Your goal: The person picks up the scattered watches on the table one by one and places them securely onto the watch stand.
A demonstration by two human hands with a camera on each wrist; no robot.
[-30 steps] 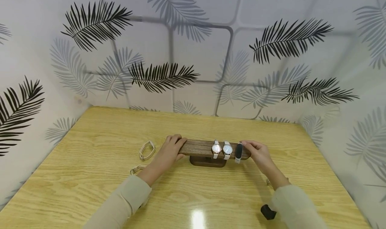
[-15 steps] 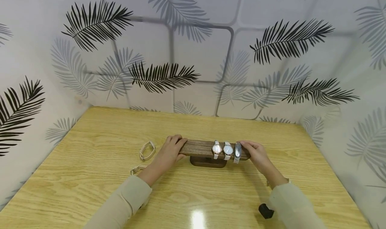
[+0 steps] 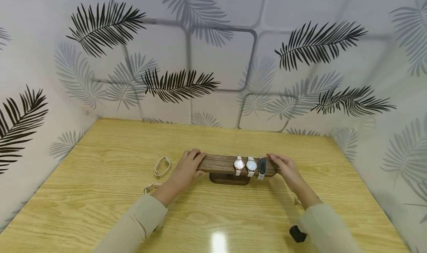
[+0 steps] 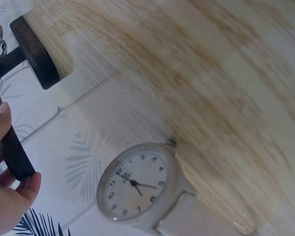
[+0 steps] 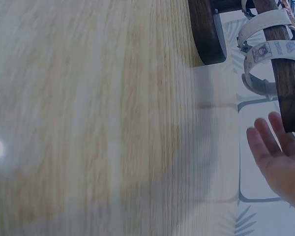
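Observation:
A dark wooden watch stand (image 3: 217, 163) stands mid-table, a bar on a low base (image 3: 229, 179). My left hand (image 3: 186, 167) grips the bar's left end, thumb below and fingers over it. Toward the right the bar carries two white-strapped watches, one rose-toned (image 3: 238, 165) and one pale-faced (image 3: 251, 165), then a fitness band (image 3: 262, 166) with a dark screen and pale strap. My right hand (image 3: 287, 171) is at the bar's right end; in the right wrist view its fingers (image 5: 278, 137) are spread and loosely extended, holding nothing. Whether they touch the wood I cannot tell.
Left of the stand lie a beige looped band (image 3: 162, 166) and another pale band (image 3: 152, 187), partly behind my left arm. A white-strapped watch (image 4: 135, 182) looms close in the left wrist view. A small black object (image 3: 298, 233) is beside my right sleeve.
The fitness band has shifted slightly left along the bar and its screen has tilted. My right hand has let go of it and moved a little right. The left hand holds still.

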